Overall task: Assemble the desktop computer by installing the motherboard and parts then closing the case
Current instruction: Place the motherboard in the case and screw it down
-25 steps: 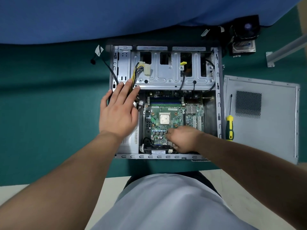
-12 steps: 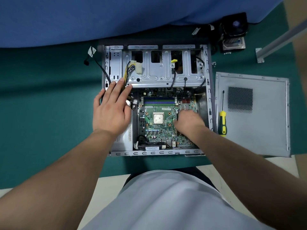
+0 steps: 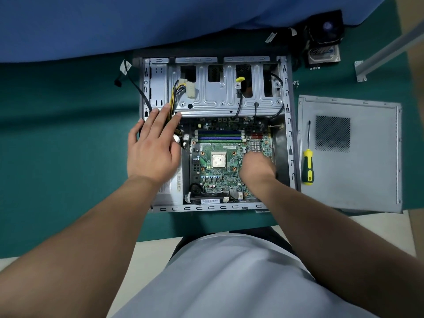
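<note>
The open grey computer case (image 3: pixel 206 208) lies on its side on the green mat. Inside it sits the green motherboard (image 3: pixel 218 177), its bare CPU (image 3: pixel 218 159) in the middle. My left hand (image 3: pixel 152 152) lies flat, fingers straight, on the power supply (image 3: pixel 169 191) and its cables at the case's left side. My right hand (image 3: pixel 257 167) is on the right part of the board, next to the small heatsink, fingers bent downward. Whatever is under those fingers is hidden.
The case's side panel (image 3: pixel 367 180) lies to the right, with a yellow-and-black screwdriver (image 3: pixel 307 166) on its left edge. A cooler fan (image 3: pixel 324 40) and loose screws (image 3: pixel 296 83) lie at the back right. A metal bracket (image 3: pixel 385 51) sits at the far right. Yellow-black cables (image 3: pixel 177 88) drape over the drive cage (image 3: pixel 229 97).
My right hand has moved from the near edge of the motherboard up to its right side by the heatsink. My left hand has stayed on the power supply.
</note>
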The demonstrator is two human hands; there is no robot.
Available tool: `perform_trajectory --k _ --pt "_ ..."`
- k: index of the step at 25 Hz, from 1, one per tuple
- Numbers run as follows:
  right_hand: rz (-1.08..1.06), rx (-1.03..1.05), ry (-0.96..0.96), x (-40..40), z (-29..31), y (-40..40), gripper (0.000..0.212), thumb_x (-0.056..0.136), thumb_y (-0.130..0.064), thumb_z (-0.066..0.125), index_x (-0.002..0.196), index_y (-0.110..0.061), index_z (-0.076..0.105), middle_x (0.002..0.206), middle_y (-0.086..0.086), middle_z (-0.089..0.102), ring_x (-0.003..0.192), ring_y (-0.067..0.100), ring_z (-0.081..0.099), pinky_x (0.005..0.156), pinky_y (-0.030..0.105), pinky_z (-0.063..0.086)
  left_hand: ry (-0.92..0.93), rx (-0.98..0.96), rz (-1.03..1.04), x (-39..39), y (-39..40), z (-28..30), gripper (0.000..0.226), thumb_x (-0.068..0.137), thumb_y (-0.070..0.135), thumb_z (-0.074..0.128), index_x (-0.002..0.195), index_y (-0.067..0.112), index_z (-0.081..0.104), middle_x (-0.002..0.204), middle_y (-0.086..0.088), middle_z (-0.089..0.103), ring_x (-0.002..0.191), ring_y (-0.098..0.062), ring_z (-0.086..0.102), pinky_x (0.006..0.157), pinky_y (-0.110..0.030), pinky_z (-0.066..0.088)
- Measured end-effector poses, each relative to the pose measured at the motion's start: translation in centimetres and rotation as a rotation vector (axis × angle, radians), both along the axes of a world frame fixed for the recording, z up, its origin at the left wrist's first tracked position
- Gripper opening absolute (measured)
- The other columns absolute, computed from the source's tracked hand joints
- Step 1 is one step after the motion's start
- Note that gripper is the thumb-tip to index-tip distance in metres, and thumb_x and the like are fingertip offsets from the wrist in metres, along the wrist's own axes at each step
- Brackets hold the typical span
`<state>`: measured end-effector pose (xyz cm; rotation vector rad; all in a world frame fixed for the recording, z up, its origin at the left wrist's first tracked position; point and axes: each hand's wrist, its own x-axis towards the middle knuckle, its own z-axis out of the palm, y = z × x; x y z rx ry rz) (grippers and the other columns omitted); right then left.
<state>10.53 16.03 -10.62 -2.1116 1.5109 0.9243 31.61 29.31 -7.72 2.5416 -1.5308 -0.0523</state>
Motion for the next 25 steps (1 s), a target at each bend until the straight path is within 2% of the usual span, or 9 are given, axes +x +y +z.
perform_trajectory --k 3,6,13,17,20,23,25 --pt "-0.045 -0.001 -0.025 -0.3 0.0 -0.8 0.016 0.089 0.002 0.058 0.08 -0.01 0.056 0.073 0.007 0.059 0.06 0.018 0.055 0.047 0.029 0.041 -0.002 0.002 -0.002 -0.1 0.0 0.0 0.059 0.095 0.03 0.036 0.154 0.037 0.037 0.168 0.011 0.025 0.155 -0.011 0.022 0.124 -0.039 0.013" --pt "-0.063 0.04 -0.017 -0.7 -0.1 -0.7 0.009 0.091 0.0 0.057 0.092 -0.007 0.062 0.08 0.009 0.064 0.067 0.02 0.063 0.058 0.03 0.055 0.004 0.012 0.002 0.0 0.0 0.0 0.059 0.095 0.031 0.036 0.154 0.037 0.036 0.168 0.012 0.024 0.155 -0.011 0.021 0.124 -0.039 0.013" --pt "0.002 0.071 -0.006 -0.5 -0.2 -0.5 0.015 0.089 0.005 0.057 0.096 -0.008 0.063 0.083 0.008 0.063 0.076 0.024 0.065 0.074 0.037 0.061 -0.002 0.028 0.0 0.1 0.0 0.1 0.06 0.095 0.032 0.036 0.155 0.038 0.034 0.168 0.012 0.023 0.155 -0.01 0.019 0.124 -0.038 0.012" --pt "0.002 0.07 0.001 -0.8 -0.4 0.2 0.017 0.09 0.006 0.055 0.099 -0.007 0.062 0.082 0.008 0.061 0.075 0.022 0.065 0.07 0.034 0.059 0.002 0.028 0.004 -0.1 0.1 0.1 0.061 0.095 0.031 0.037 0.155 0.038 0.035 0.168 0.012 0.023 0.155 -0.01 0.019 0.124 -0.038 0.011" --pt "-0.052 0.097 -0.014 -1.0 -0.5 -0.2 0.013 0.09 0.003 0.056 0.092 -0.008 0.061 0.082 0.008 0.062 0.07 0.019 0.063 0.065 0.031 0.057 -0.003 0.028 0.003 0.1 0.0 0.1 0.061 0.095 0.031 0.037 0.155 0.038 0.034 0.169 0.012 0.022 0.155 -0.01 0.019 0.124 -0.038 0.01" --pt "-0.099 0.066 -0.059 -0.9 -0.4 -1.4 0.012 0.096 -0.01 0.058 0.085 -0.01 0.057 0.079 0.006 0.064 0.068 0.019 0.066 0.065 0.033 0.06 -0.002 0.03 0.003 0.0 0.0 0.1 0.061 0.095 0.031 0.038 0.155 0.038 0.034 0.169 0.012 0.022 0.155 -0.01 0.019 0.125 -0.038 0.01" --pt "-0.123 -0.024 -0.2 -0.3 -0.2 -2.6 0.019 0.101 -0.023 0.057 0.088 -0.01 0.057 0.08 0.006 0.064 0.067 0.018 0.066 0.057 0.032 0.057 -0.003 0.025 0.003 -0.1 0.0 0.1 0.061 0.095 0.03 0.038 0.155 0.038 0.034 0.169 0.012 0.022 0.155 -0.01 0.019 0.125 -0.038 0.01"
